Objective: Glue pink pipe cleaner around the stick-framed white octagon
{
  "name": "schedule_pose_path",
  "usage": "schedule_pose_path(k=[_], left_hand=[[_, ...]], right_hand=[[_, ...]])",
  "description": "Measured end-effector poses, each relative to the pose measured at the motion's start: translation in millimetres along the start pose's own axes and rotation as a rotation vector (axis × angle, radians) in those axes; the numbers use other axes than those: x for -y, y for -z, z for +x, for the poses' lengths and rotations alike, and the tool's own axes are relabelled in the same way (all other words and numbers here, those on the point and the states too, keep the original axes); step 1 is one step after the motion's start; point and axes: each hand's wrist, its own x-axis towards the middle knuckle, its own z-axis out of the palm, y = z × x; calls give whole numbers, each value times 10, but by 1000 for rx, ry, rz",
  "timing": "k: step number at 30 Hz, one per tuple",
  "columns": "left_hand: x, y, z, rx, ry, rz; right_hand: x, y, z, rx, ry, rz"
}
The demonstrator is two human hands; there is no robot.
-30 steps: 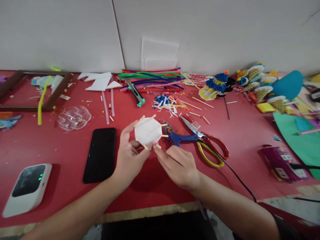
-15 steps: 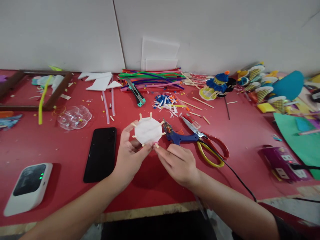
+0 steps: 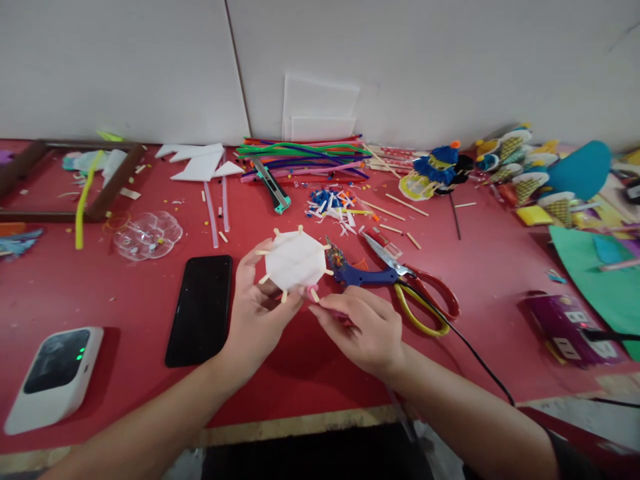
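Note:
My left hand (image 3: 260, 303) holds up a white hexagon-shaped foam piece (image 3: 296, 261) with short wooden sticks poking out around its edge. Thumb and fingers pinch it from below. My right hand (image 3: 365, 327) is just to its right, fingers pinched together at the piece's lower right corner, on a small pink bit by one stick. Both hands hover over the red table (image 3: 475, 267), near its front edge.
A black phone (image 3: 201, 309) lies left of my hands, a white device (image 3: 53, 375) farther left. Blue pliers (image 3: 357, 272) and red-yellow scissors (image 3: 420, 293) lie to the right. Pipe cleaners (image 3: 300, 160), a utility knife (image 3: 271, 185), a clear plastic dish (image 3: 147, 235) and coloured craft pieces fill the back.
The white piece has been turned a little in my left hand, so its sticks point differently. My right hand has shifted slightly right and kept its pinch at the lower corner.

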Motion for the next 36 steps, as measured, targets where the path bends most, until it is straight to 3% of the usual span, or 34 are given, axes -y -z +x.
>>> schedule_pose_path(k=[4,10,14,21,28,36], left_hand=[[15,1,-30,-51,-77,-1],[132,71,-77,-162,-340,298],[187,88,-75,-160,-409,378],[57,-6,-85,-196,-415,296],[29,-9,-78,-241,-474,375],[9,23,-70,-157,-501,412]], right_hand=[[47,2,22,48,-258,261],[18,-70,23,174,-968,951],[-5,-98,34,200,-1191,1152],[11,-104,75,198,-1376,1290],[11,-78,85,229,-1444,1299],[-22,-60,57,285,-1442,1309]])
